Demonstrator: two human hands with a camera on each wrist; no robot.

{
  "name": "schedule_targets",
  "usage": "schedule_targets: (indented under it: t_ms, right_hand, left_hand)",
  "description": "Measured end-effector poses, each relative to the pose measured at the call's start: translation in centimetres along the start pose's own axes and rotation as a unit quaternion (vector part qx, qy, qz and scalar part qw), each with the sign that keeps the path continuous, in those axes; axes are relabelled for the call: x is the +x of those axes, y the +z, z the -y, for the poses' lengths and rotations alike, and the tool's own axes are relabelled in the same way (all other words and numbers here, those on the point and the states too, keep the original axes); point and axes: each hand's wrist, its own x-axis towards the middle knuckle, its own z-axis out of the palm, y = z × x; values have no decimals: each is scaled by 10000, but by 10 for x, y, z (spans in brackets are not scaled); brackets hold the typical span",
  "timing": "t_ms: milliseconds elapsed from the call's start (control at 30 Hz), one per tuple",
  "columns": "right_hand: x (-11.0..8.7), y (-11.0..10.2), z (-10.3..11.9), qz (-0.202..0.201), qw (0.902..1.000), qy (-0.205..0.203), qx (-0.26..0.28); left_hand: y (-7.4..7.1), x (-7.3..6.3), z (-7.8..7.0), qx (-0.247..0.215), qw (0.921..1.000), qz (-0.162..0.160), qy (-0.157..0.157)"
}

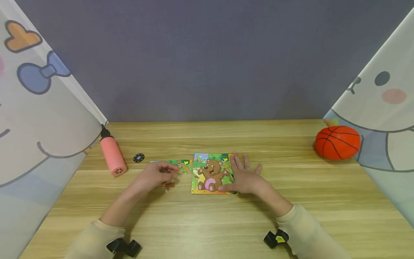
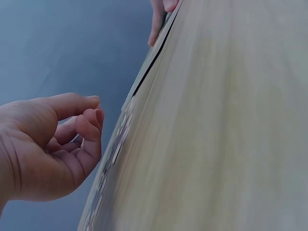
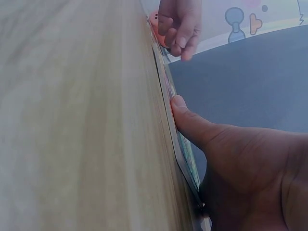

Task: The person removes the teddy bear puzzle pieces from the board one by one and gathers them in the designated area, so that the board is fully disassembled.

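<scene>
A bear jigsaw puzzle (image 1: pixel 210 176) lies flat on the table, its picture showing a brown bear on a green scene. My right hand (image 1: pixel 247 180) rests on its right side with the fingers spread; the thumb lies near the lower edge. In the right wrist view the thumb (image 3: pixel 190 118) presses on the puzzle's face. Left of the board are joined puzzle pieces (image 1: pixel 185 165) in a strip, and loose pieces (image 1: pixel 169 186) lie below. Over these my left hand (image 1: pixel 160 175) hovers, fingers loosely bent. The left wrist view shows nothing held between its thumb and fingertips.
At the left stands a pink hand pump (image 1: pixel 113 154) lying on its side, with a black round chip (image 1: pixel 138 158) beside it. A red toy basketball (image 1: pixel 337 142) sits at the far right. A grey wall (image 1: pixel 207 64) rises behind the wooden table (image 1: pixel 207 223).
</scene>
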Motion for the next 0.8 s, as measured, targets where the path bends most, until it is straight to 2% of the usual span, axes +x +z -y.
schedule_targets:
  t_ms: [267,533,800]
  right_hand:
    - [1,0,-1,41,10000,32,-82]
    - [1,0,-1,54,10000,38,-4]
    - [1,-1,0,53,9999,110,-2]
  left_hand:
    - [21,16,-12,93,9998,142,-80]
    - [42,31,-25,533,9976,359,271]
    - [62,43,-27,321,9962,612,522]
